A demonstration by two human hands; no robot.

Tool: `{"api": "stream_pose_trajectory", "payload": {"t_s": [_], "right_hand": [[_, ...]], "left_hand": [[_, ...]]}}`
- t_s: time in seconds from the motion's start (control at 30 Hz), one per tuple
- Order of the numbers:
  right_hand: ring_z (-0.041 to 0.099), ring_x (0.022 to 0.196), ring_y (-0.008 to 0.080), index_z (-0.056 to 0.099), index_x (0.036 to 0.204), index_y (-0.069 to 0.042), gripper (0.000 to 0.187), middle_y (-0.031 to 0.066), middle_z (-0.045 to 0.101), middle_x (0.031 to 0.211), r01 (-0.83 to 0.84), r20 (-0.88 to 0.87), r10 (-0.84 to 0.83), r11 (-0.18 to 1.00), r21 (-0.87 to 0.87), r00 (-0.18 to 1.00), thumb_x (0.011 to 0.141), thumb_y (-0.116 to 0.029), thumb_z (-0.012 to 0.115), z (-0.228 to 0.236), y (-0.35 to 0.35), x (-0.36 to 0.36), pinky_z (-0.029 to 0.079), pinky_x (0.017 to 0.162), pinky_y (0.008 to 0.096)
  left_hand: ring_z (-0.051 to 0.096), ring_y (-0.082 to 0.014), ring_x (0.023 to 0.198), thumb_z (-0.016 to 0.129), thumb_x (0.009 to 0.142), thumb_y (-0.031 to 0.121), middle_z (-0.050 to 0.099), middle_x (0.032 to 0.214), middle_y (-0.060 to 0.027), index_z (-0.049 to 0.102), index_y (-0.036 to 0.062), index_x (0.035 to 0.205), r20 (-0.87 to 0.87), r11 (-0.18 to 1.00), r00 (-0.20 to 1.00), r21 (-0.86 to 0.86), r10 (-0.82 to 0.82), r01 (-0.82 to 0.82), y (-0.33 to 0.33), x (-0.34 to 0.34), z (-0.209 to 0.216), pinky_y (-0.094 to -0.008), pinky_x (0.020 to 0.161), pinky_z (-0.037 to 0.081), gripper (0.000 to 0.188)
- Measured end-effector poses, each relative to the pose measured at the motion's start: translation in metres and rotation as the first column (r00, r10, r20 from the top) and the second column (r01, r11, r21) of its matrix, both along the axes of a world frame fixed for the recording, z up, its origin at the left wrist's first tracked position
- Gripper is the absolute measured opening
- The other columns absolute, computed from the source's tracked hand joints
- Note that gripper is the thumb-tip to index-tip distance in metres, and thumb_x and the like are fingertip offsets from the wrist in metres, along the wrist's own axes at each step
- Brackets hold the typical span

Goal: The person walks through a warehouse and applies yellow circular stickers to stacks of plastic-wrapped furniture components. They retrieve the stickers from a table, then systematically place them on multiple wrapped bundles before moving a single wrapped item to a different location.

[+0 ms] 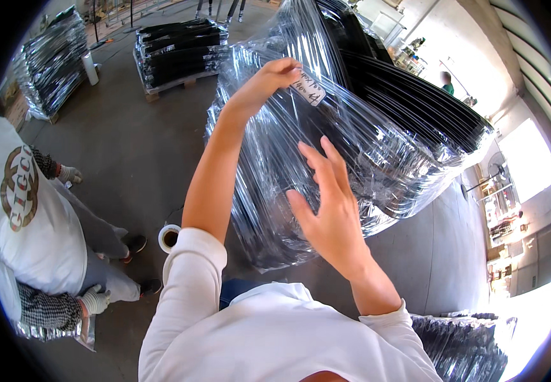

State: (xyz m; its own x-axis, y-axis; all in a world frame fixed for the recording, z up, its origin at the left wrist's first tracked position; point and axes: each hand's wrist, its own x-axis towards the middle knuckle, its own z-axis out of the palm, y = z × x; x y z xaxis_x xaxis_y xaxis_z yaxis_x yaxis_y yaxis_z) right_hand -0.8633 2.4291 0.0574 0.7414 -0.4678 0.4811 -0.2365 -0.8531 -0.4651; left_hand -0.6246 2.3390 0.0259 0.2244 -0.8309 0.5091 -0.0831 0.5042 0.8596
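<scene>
A large stack of long black pieces (415, 108), wrapped in clear stretch film (377, 159), stands in front of me. At its upper middle is a small white label (311, 93) with handwriting. My left hand (278, 74) reaches up to the label, with its fingers curled in and closed at the label's left end; the fingertips are partly hidden. Lower and to the right, my right hand (332, 207) hovers over or lightly touches the wrapped side. Its fingers are spread and nothing is in them.
At the left stands a co-worker in a white shirt (40, 210) and work gloves. A film roll (169, 237) is on the floor near my left elbow. Other wrapped stacks include one on a wooden pallet (183, 54) and one at the lower right (463, 344).
</scene>
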Motion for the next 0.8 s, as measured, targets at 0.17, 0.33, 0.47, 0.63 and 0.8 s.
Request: {"api": "stream_pose_trajectory", "payload": {"t_s": [0.17,0.33,0.47,0.63,0.8], "right_hand": [[0.056,0.097,0.0354,0.046,0.119,-0.006,0.043,0.0242,0.034,0.129,0.021,0.015,-0.020,0.996,-0.082,1.000,0.079,-0.006,0.060,0.011,-0.010,0.000,0.049,0.075,0.0377],[0.057,0.095,0.0337,0.049,0.116,-0.006,0.039,0.0230,0.039,0.125,0.017,0.050,-0.012,0.994,-0.108,0.999,0.078,-0.005,0.059,0.012,-0.016,0.006,0.049,0.075,0.0364],[0.056,0.095,0.0345,0.049,0.116,-0.006,0.038,0.0226,0.041,0.125,0.015,0.022,-0.012,0.989,-0.148,1.000,0.078,-0.005,0.059,0.017,-0.017,0.009,0.049,0.074,0.0364],[0.057,0.095,0.0339,0.051,0.114,-0.006,0.037,0.0219,0.041,0.125,-0.005,0.023,0.008,0.993,-0.121,1.000,0.078,-0.006,0.060,0.019,-0.017,0.010,0.050,0.074,0.0356],[0.057,0.095,0.0316,0.052,0.112,-0.005,0.035,0.0220,0.041,0.125,-0.045,0.037,0.050,0.991,-0.123,0.998,0.077,-0.005,0.061,0.015,-0.016,0.011,0.050,0.074,0.0352]], "left_hand": [[0.043,-0.0124,0.091,0.051,0.087,0.028,0.052,0.096,-0.0009,0.054,0.0038,0.109,0.106,0.990,0.992,0.130,-0.074,0.060,-0.040,0.020,0.008,-0.0264,0.082,0.033,0.033],[0.044,-0.0109,0.090,0.051,0.087,0.029,0.053,0.093,0.0004,0.054,0.0036,0.112,0.103,0.993,0.995,0.120,-0.002,-0.010,-0.055,0.014,0.007,-0.0269,0.084,0.033,0.036],[0.045,-0.0093,0.088,0.056,0.086,0.025,0.052,0.087,0.0013,0.054,0.0045,0.099,0.184,0.995,0.980,0.066,-0.080,0.069,-0.068,0.010,-0.002,-0.0249,0.082,0.034,0.025],[0.048,-0.0124,0.078,0.066,0.078,0.023,0.053,0.083,-0.0024,0.054,0.0035,0.097,0.204,0.977,0.965,-0.165,0.165,-0.132,-0.076,-0.002,-0.016,-0.0265,0.071,0.040,0.030],[0.049,-0.0193,0.091,0.068,0.076,0.025,0.052,0.101,-0.0103,0.052,0.0056,0.109,0.228,0.880,0.864,-0.283,0.448,-0.382,-0.071,-0.014,-0.026,-0.0303,0.081,0.040,0.041]]}}
